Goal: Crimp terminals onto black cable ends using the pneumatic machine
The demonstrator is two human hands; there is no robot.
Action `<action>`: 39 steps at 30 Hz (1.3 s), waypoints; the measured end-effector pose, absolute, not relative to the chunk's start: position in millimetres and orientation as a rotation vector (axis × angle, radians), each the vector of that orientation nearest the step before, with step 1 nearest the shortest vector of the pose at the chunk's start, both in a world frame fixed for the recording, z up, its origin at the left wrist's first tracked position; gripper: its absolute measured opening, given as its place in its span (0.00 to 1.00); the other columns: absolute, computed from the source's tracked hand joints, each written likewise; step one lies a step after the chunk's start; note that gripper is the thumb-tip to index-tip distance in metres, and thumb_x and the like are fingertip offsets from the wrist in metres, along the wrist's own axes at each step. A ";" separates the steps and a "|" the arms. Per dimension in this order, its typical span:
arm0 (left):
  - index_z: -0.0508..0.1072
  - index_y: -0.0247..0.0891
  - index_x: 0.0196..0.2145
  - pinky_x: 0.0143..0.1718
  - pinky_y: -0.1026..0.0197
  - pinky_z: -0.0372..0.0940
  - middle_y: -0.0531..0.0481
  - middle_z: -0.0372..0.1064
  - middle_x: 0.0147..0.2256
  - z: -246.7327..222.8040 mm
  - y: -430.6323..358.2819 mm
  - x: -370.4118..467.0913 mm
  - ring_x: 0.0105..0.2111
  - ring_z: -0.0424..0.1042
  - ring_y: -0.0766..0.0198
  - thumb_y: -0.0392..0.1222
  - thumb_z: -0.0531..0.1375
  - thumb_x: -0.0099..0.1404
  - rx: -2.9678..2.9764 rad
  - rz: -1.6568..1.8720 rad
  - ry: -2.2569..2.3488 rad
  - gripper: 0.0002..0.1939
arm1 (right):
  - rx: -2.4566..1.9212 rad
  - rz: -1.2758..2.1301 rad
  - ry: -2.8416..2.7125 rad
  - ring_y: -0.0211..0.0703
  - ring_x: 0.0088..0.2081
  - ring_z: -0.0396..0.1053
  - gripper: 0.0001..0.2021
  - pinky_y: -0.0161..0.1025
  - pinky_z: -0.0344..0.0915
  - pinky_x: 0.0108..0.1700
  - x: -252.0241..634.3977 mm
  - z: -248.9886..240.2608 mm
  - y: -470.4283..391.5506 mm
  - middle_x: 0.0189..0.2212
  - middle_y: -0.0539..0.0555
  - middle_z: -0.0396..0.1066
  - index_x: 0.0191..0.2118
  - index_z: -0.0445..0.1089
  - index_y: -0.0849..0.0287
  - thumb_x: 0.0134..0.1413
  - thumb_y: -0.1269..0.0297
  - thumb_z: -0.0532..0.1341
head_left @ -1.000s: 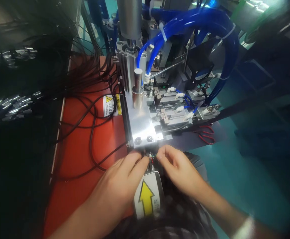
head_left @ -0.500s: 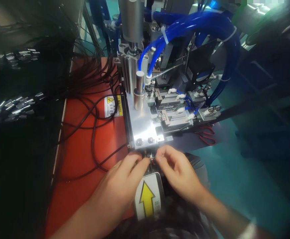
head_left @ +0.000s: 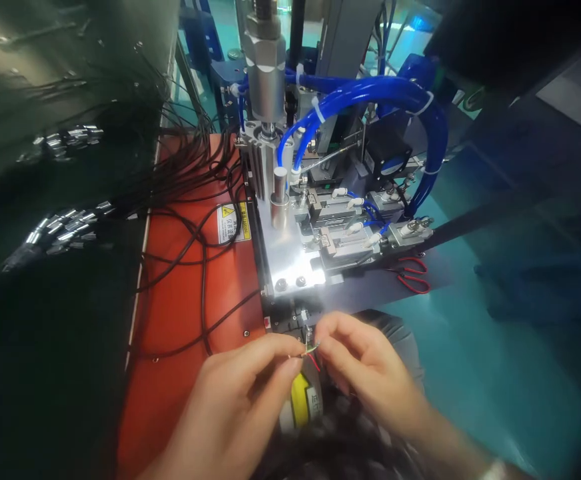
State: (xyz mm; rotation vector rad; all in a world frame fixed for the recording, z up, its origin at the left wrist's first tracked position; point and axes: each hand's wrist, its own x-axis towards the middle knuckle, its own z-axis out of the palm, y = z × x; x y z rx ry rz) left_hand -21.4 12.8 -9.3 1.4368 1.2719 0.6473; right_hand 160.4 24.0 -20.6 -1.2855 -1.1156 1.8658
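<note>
Between my fingertips is a small part [head_left: 311,348] with a greenish strip, a thin red wire [head_left: 314,362] hanging below it; its exact kind is too small to tell. My left hand [head_left: 243,387] pinches its left end between thumb and forefinger. At the other end, my right hand [head_left: 365,357] closes thumb and forefinger on its tip. Just beyond the fingers is a small metal fixture [head_left: 304,316], at the front of a bright metal plate [head_left: 288,260]. Below the hands, a yellow-arrow label [head_left: 300,400] is partly covered.
Blue air hoses [head_left: 385,93] arch over pneumatic cylinders [head_left: 348,243] on the right. Black cables [head_left: 203,280] lie across the red base [head_left: 180,373] at left. Red-handled scissors or pliers [head_left: 415,275] rest beside the machine. A metal column [head_left: 266,80] rises behind the plate.
Both hands have drawn back from the plate toward me with the small part. The fixture and more of the part now show. The camera view has shifted slightly.
</note>
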 end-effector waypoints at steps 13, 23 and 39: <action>0.71 0.41 0.34 0.20 0.70 0.60 0.55 0.66 0.22 -5.1 6.2 -15.3 0.21 0.65 0.68 0.49 0.55 0.66 1.158 0.707 1.298 0.11 | -1.259 1.581 -1.274 0.33 0.23 0.53 0.10 0.30 0.55 0.26 143.1 -21.2 1.8 0.23 0.44 0.57 0.32 0.61 0.57 0.65 0.61 0.55; 0.71 0.42 0.34 0.21 0.70 0.60 0.55 0.71 0.27 -11.5 0.7 -16.2 0.21 0.66 0.70 0.44 0.55 0.67 1.512 0.735 1.336 0.07 | -1.402 1.292 -1.387 0.34 0.23 0.58 0.03 0.31 0.58 0.24 158.9 -15.5 9.8 0.23 0.45 0.61 0.34 0.66 0.56 0.60 0.65 0.58; 0.70 0.42 0.36 0.25 0.68 0.62 0.55 0.68 0.28 -14.3 0.4 -17.4 0.25 0.67 0.68 0.40 0.55 0.67 1.471 0.697 1.236 0.05 | -1.280 1.116 -1.692 0.37 0.27 0.62 0.05 0.34 0.60 0.29 159.4 -15.6 7.2 0.26 0.48 0.64 0.31 0.65 0.57 0.59 0.70 0.58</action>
